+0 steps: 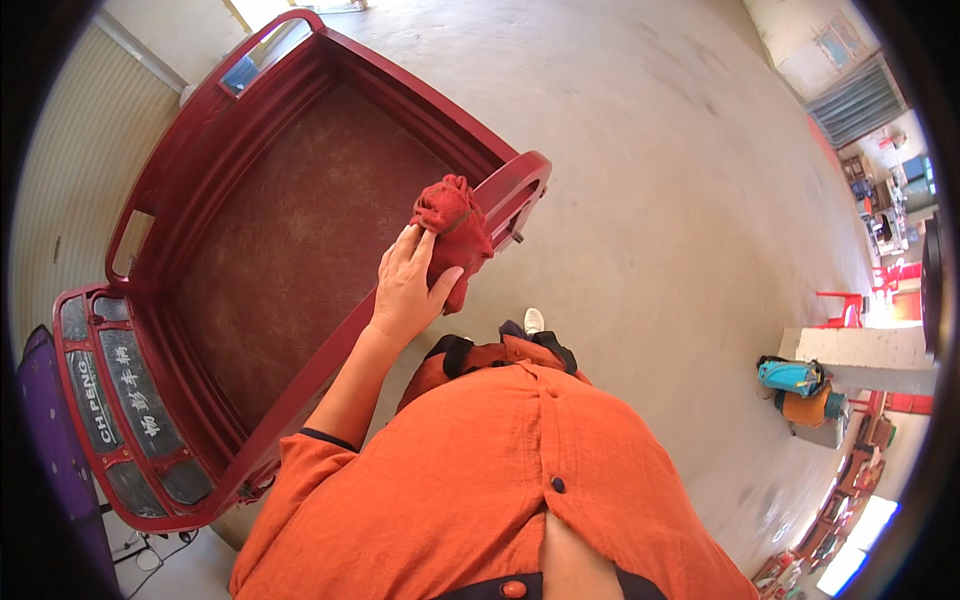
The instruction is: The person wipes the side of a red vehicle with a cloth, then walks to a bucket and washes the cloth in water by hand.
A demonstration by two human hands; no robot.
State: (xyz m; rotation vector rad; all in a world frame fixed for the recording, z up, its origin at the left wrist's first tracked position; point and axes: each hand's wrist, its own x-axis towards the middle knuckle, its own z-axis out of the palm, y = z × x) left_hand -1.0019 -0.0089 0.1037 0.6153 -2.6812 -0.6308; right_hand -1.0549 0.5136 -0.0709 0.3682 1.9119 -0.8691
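Head view: bunched red cloth (460, 240) sits at the near side rail (318, 372) of a dark red cart bed (300, 190), toward the rail's rounded far end. Its long axis runs roughly away from the body, at an angle to the rail, which slants from lower left to upper right. Left hand (405, 275) is the nearer one, touching the cloth's left side; most of the cloth lies ahead and right of the wrist. Fingers nearly straight and close together, thumb set apart toward the body; can't tell if they pinch the fabric. Right hand out of view, state can't be told. Around: orange shirt (450, 460) below, light shoe (534, 320) on the concrete floor (680, 200) right of the rail.
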